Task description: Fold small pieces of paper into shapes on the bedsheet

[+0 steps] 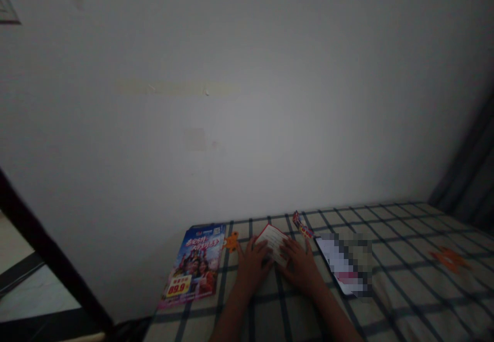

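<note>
A small printed sheet of paper (273, 239), white with a red edge, lies at an angle on the checked cloth between my hands. My left hand (252, 262) covers its left side, fingers bent over the paper and the outermost finger sticking out. From the right, my right hand (299, 262) holds the other side, its thumb near the sheet's lower corner. The two thumbs almost meet there. My fingers hide part of the print and both side edges. To the left of my left hand lie several colourful leaflets (196, 262) in a pile, marked 89.9.
A phone (334, 259), partly pixelated, lies right of my right hand. Behind that hand is a crumpled colourful strip (303, 226). The checked cloth (393, 228) has orange printed figures and reaches the pale wall (270, 100). A dark bar (54, 249) slants at the left.
</note>
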### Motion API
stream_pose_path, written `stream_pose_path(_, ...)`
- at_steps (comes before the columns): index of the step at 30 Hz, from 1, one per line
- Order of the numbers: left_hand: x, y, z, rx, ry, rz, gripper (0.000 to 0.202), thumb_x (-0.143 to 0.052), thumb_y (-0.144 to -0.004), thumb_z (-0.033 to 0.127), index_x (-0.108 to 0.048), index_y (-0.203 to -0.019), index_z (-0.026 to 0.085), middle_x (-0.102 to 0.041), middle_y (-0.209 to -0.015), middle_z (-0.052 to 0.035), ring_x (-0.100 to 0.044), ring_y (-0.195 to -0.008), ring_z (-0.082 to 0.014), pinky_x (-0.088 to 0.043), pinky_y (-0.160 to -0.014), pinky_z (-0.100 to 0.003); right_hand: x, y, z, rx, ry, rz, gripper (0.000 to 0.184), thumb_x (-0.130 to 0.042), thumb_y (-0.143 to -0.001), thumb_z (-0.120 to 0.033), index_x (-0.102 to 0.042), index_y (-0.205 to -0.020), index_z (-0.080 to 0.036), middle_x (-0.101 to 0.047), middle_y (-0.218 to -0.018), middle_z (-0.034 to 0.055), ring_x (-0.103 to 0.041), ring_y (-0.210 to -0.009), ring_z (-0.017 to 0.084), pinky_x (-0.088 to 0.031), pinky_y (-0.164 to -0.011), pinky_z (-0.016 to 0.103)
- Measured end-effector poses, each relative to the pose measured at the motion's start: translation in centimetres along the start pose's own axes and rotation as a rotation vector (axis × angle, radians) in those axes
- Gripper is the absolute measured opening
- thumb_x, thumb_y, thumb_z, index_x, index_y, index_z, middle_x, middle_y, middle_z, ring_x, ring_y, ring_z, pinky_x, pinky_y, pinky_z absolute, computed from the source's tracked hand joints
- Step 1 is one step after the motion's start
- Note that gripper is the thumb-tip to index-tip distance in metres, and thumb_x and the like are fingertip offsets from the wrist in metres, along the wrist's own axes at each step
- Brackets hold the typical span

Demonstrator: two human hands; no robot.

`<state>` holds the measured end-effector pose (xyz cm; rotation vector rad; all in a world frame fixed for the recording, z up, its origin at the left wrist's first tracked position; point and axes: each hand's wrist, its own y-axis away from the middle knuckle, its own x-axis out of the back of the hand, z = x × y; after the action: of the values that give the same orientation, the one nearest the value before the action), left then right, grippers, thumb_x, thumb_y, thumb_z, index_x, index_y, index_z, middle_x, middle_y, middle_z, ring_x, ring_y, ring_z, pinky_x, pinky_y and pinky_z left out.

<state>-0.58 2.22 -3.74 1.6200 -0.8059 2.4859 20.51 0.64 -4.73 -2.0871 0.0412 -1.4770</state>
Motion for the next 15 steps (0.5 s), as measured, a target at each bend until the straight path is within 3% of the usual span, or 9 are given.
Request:
stream_pose_path(5, 0.6, -0.1, 0.4, 0.034, 0.044, 0.015, 0.026, -0.058, -0.092, 0.045, -0.068, -0.116, 0.040, -0.067, -0.127, 0.0003, -0.045, -0.130, -0.0317, -0.012, -0.112, -0.075, 0.4, -0.2, 0.2, -0.063, -0.075, -0.044, 0.043, -0.064, -0.081, -0.033, -0.062, -0.123, -0.029, -0.058, -0.142, 0.0070, -0.046, -0.136, 0.030, -0.013, -0.117, 0.066)
stream_pose_path(10, 1.4, -0.2, 1.0, 0.060, 0.051, 0.020, 0.020, -0.063, -0.090, 0.039, -0.072, -0.108, 0.039, -0.070, -0.112, 0.0002, -0.052, -0.118, -0.0289, -0.019, -0.112, -0.069, 0.8, -0.2, 0.1, -0.043, -0.137, -0.058, 0.042, -0.061, -0.076, -0.022, -0.066, -0.117, -0.028, -0.060, -0.139, 0.0076, -0.050, -0.132, 0.028, -0.011, -0.118, 0.065)
stream_pose_path(15, 1.1, 0.0, 0.7, 0.058, 0.078, 0.042, 0.013, -0.065, -0.088, 0.040, -0.073, -0.098, 0.035, -0.065, -0.129, 0.0015, -0.046, -0.128, -0.0315, -0.013, -0.111, -0.073, 0.8, 0.0, 0.0, -0.013, -0.155, -0.032, 0.041, -0.059, -0.077, -0.021, -0.066, -0.117, -0.027, -0.062, -0.137, 0.0081, -0.051, -0.132, 0.027, -0.011, -0.119, 0.064)
